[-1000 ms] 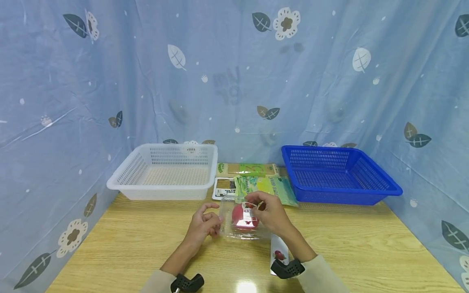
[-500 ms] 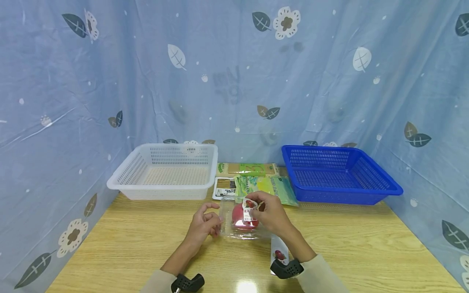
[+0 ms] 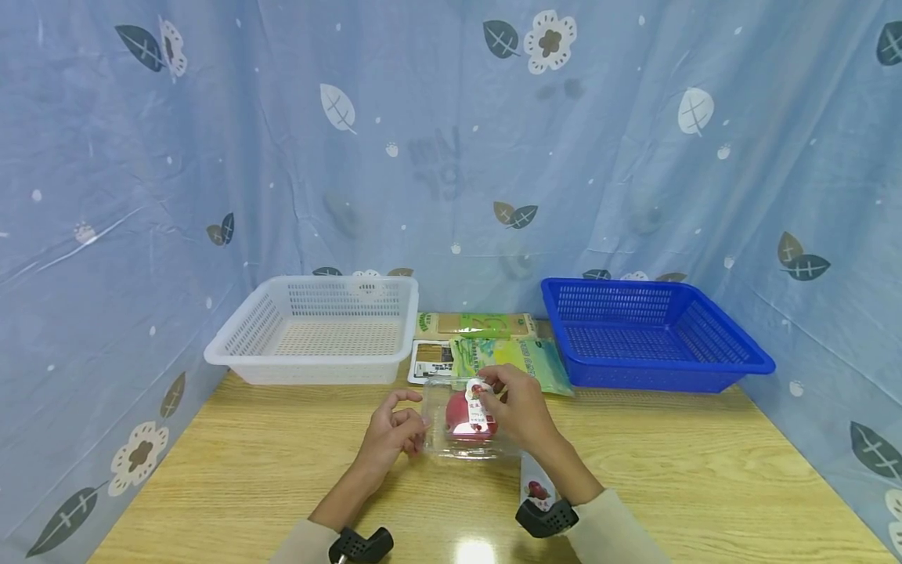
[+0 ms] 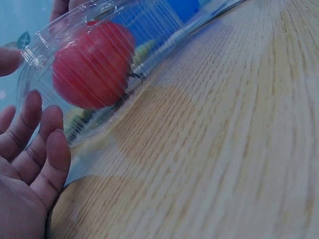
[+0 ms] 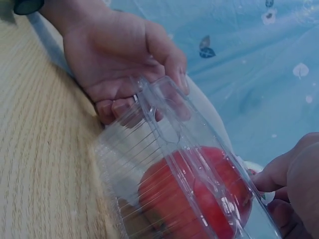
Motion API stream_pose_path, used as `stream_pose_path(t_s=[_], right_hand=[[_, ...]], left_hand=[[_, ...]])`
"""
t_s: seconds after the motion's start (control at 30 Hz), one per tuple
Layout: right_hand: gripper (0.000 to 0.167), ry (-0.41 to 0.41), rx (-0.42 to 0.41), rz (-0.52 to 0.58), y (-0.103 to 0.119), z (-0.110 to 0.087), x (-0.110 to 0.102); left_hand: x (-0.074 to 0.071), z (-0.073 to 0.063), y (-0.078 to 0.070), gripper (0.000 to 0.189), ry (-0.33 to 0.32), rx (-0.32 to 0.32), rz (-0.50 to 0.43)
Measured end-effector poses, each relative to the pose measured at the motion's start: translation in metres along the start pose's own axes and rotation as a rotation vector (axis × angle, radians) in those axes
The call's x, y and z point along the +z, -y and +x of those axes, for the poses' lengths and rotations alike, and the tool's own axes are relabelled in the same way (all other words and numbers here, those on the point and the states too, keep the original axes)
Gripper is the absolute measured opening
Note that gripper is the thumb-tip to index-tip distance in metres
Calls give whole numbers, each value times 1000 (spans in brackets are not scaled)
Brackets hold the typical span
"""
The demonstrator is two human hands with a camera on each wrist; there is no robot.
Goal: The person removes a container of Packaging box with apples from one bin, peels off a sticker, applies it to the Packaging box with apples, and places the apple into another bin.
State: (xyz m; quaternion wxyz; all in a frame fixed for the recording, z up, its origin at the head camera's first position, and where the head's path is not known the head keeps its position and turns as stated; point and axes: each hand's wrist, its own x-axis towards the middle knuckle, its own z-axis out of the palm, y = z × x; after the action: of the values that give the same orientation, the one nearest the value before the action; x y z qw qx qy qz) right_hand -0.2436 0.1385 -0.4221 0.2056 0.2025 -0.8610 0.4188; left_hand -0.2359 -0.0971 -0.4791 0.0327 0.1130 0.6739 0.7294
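Left hand (image 3: 386, 439) grips clear box (image 3: 436, 415), red fruit (image 3: 456, 415) inside; right hand (image 3: 517, 403) pinches label (image 3: 476, 399), apparently by edge.

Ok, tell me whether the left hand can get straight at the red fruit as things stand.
Probably not: the red fruit appears enclosed in the clear plastic box, whose wall stands between it and the left hand.

White basket (image 3: 317, 370) left, blue basket (image 3: 648, 377) right, packets (image 3: 503, 351) between; leaf-print curtain (image 3: 423, 196) behind.
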Motion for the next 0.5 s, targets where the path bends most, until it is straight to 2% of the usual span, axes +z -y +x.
stream_pose_path(t_s=[0.5], right_hand=[[27,-58,42,-21,-2,0,-1]], left_hand=[[1,0,0,42,0,2,4]])
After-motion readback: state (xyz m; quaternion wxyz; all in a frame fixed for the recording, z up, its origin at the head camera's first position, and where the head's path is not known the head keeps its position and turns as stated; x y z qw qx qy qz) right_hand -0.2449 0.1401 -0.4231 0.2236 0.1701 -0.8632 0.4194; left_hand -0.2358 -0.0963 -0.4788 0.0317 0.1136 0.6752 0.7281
